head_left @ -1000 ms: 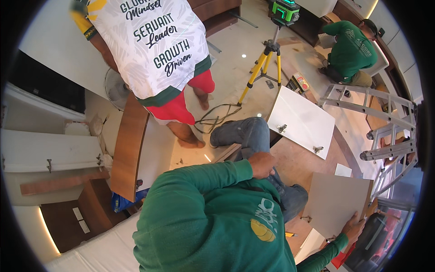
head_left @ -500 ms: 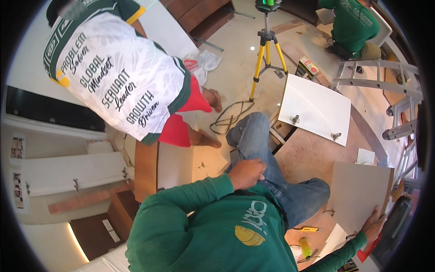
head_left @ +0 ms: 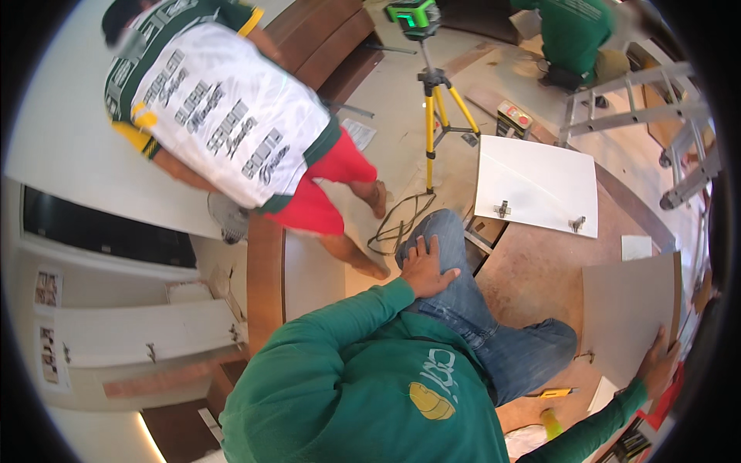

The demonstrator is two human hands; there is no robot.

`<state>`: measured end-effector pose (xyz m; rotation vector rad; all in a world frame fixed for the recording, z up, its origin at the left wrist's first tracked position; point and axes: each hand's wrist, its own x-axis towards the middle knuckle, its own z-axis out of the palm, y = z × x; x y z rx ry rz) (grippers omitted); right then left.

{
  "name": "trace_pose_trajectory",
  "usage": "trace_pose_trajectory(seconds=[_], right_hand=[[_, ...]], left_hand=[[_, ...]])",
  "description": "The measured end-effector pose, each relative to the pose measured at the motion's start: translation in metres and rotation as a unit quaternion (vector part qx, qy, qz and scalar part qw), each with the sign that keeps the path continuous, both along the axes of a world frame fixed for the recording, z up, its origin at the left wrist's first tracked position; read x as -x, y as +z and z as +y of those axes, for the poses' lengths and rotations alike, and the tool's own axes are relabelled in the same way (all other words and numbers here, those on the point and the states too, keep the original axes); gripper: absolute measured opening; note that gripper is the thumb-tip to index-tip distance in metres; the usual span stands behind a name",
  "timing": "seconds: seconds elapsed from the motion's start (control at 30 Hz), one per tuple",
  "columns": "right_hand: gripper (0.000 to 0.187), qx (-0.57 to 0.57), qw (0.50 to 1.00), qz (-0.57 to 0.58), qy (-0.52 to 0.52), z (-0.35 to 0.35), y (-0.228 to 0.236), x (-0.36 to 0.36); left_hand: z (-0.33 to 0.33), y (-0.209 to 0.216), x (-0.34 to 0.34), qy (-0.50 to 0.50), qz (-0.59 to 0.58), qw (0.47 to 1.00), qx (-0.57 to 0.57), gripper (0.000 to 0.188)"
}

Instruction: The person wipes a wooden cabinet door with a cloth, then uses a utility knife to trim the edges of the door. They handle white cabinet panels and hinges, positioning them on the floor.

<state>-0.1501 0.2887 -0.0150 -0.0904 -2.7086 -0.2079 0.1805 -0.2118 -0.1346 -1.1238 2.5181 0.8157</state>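
Observation:
My left hand (head_left: 426, 268) rests on my thigh in blue jeans (head_left: 455, 301), its fingers spread and nothing in them. At the right, my right hand (head_left: 660, 363) grips the outer edge of a grey cabinet door (head_left: 625, 309); part of its grasp is hidden. A metal hinge (head_left: 589, 356) sticks out from this door's near left side. Ahead of my knees lies a white cabinet door (head_left: 538, 181) with two hinges along its near edge. A yellow utility knife (head_left: 557, 393) lies on the floor beside my leg.
A green laser level (head_left: 414, 17) tops a yellow tripod (head_left: 431, 139), with a dark cable (head_left: 397, 231) near its foot. A co-worker in a white and green shirt (head_left: 231, 108) stands left; another in green (head_left: 573, 35) crouches far right. An aluminium ladder (head_left: 633, 119) stands right.
My left hand has opened out from a curled pose onto my thigh. My right hand and the grey door have shifted slightly away and right. The standing co-worker's arm has come down.

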Motion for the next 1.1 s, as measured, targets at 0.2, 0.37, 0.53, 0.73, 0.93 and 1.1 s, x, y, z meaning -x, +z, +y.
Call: trace_pose_trajectory(seconds=[0.2,0.37,0.53,0.73,0.93,1.1], right_hand=[[0.086,-0.016,0.996,-0.076,-0.037,-0.016,0.026,-0.002],[0.078,-0.019,0.998,-0.052,-0.024,-0.033,0.036,-0.01],[0.076,0.005,1.0,-0.015,-0.006,-0.02,0.022,-0.01],[0.068,-0.051,0.994,0.086,0.049,-0.015,0.005,-0.015],[0.065,0.004,1.0,0.012,0.011,-0.033,0.024,-0.029],[0.062,0.013,0.998,0.032,0.043,-0.033,0.023,-0.028]], left_hand=[[0.007,0.007,-0.009,0.046,0.042,0.998,-0.009,0.107],[0.008,0.009,-0.006,0.07,0.04,0.996,-0.023,0.106],[0.006,0.004,0.002,0.055,0.033,0.998,-0.012,0.106],[0.003,-0.005,0.0,0.032,0.036,0.999,0.014,0.108],[-0.008,-0.021,-0.001,-0.007,0.056,0.998,0.034,0.11],[-0.007,-0.011,0.008,-0.001,0.039,0.999,0.006,0.112]])
